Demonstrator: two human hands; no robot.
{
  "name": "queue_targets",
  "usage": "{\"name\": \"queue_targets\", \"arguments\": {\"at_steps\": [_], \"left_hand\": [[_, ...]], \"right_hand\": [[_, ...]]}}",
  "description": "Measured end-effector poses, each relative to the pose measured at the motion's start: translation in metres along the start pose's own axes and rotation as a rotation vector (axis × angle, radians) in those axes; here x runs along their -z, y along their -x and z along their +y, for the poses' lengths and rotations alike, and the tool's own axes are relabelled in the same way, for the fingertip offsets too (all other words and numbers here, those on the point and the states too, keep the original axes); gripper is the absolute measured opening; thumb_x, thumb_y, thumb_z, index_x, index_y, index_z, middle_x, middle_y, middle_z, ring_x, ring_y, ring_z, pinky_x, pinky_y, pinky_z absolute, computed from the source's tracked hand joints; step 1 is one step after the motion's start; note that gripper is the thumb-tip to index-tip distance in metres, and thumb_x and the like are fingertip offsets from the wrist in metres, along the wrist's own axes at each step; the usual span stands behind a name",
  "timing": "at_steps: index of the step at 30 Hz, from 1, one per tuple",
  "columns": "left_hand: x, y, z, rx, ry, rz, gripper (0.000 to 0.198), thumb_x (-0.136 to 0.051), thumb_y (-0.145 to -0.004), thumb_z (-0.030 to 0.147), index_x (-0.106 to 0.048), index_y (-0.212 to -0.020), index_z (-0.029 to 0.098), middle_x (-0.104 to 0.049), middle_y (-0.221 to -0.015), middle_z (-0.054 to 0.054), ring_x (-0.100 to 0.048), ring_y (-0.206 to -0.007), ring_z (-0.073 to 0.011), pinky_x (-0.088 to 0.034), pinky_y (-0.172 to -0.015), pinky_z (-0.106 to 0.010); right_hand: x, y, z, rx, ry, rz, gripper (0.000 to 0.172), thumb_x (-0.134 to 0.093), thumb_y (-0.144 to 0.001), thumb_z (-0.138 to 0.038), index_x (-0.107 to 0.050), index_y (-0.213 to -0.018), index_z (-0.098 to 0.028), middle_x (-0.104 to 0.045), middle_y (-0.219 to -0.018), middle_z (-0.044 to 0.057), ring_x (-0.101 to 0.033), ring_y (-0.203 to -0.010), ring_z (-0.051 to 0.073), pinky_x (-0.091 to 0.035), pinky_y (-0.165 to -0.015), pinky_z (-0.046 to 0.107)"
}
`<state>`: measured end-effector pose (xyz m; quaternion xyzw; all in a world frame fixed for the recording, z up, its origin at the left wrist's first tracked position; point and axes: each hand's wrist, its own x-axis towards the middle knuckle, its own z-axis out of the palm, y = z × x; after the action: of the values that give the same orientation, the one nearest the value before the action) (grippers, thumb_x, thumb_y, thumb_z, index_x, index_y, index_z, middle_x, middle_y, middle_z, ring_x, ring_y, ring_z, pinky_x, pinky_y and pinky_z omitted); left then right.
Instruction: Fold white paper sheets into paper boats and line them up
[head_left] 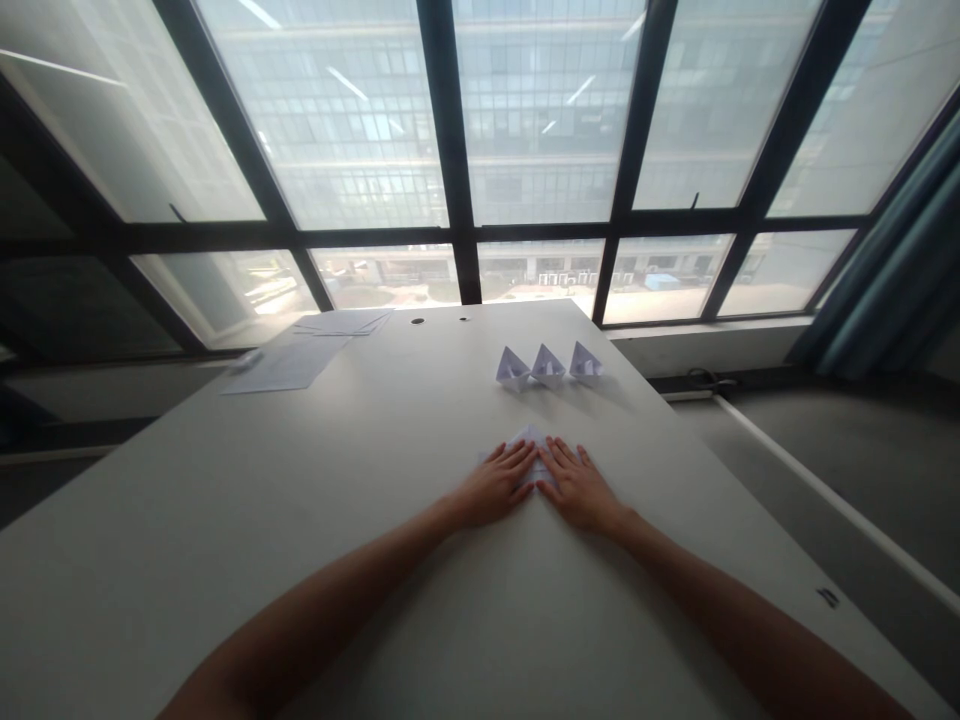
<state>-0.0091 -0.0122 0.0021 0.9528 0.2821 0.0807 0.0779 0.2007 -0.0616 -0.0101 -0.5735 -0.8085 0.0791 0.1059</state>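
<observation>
A folded piece of white paper [529, 440] lies flat on the white table [375, 480], mostly covered by my hands. My left hand [496, 482] rests on its left part with the fingers stretched out flat. My right hand [576, 484] presses its right part, fingers also flat and apart. The fingertips of both hands nearly meet over the paper's middle. Beyond the hands, three small folded paper boats [549, 366] stand in a row.
Loose sheets of paper [296, 358] lie at the table's far left, near two small holes [418, 321] in the tabletop. A large window [480, 150] fills the back. The table's right edge drops to a floor with a curtain [892, 270] at the right.
</observation>
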Motion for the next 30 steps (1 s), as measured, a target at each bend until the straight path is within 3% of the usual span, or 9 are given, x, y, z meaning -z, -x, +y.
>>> {"name": "queue_targets", "arguments": {"at_steps": [11, 18, 24, 30], "left_hand": [[0.0, -0.001, -0.005, -0.002, 0.043, 0.012, 0.062, -0.037, -0.101, 0.046, -0.021, -0.156, 0.023, -0.026, -0.16, -0.008, -0.02, -0.149, -0.0231, -0.019, -0.12, -0.045], [-0.004, 0.0, -0.008, 0.005, -0.003, -0.008, 0.064, -0.033, -0.101, 0.049, -0.023, -0.155, 0.015, -0.016, -0.16, -0.015, -0.01, -0.15, -0.0259, -0.017, -0.12, -0.047], [-0.001, -0.002, -0.012, 0.014, 0.04, -0.009, 0.068, -0.042, -0.098, 0.049, -0.022, -0.155, 0.018, -0.022, -0.16, -0.013, -0.017, -0.149, -0.0256, -0.021, -0.12, -0.044], [0.008, -0.002, -0.007, 0.064, 0.07, 0.015, 0.069, -0.054, -0.092, 0.047, -0.033, -0.151, 0.02, -0.036, -0.155, -0.012, -0.032, -0.144, -0.0262, -0.028, -0.118, -0.046]], "right_hand": [[0.006, 0.0, 0.002, 0.016, -0.042, 0.049, 0.062, -0.044, -0.096, -0.045, -0.035, -0.151, -0.018, -0.03, -0.158, 0.013, -0.024, -0.146, 0.025, -0.014, -0.119, 0.046], [0.011, 0.0, 0.011, 0.097, -0.053, 0.029, 0.064, -0.045, -0.094, -0.046, -0.036, -0.151, -0.017, -0.032, -0.157, 0.013, -0.025, -0.146, 0.026, -0.016, -0.119, 0.045], [0.014, -0.001, 0.01, 0.088, -0.075, 0.087, 0.068, -0.052, -0.091, -0.047, -0.038, -0.149, -0.015, -0.041, -0.152, 0.013, -0.035, -0.141, 0.025, -0.021, -0.117, 0.041], [0.016, -0.002, 0.01, 0.098, -0.091, 0.136, 0.066, -0.059, -0.087, -0.047, -0.047, -0.144, -0.016, -0.05, -0.146, 0.013, -0.042, -0.136, 0.026, -0.027, -0.115, 0.041]]}}
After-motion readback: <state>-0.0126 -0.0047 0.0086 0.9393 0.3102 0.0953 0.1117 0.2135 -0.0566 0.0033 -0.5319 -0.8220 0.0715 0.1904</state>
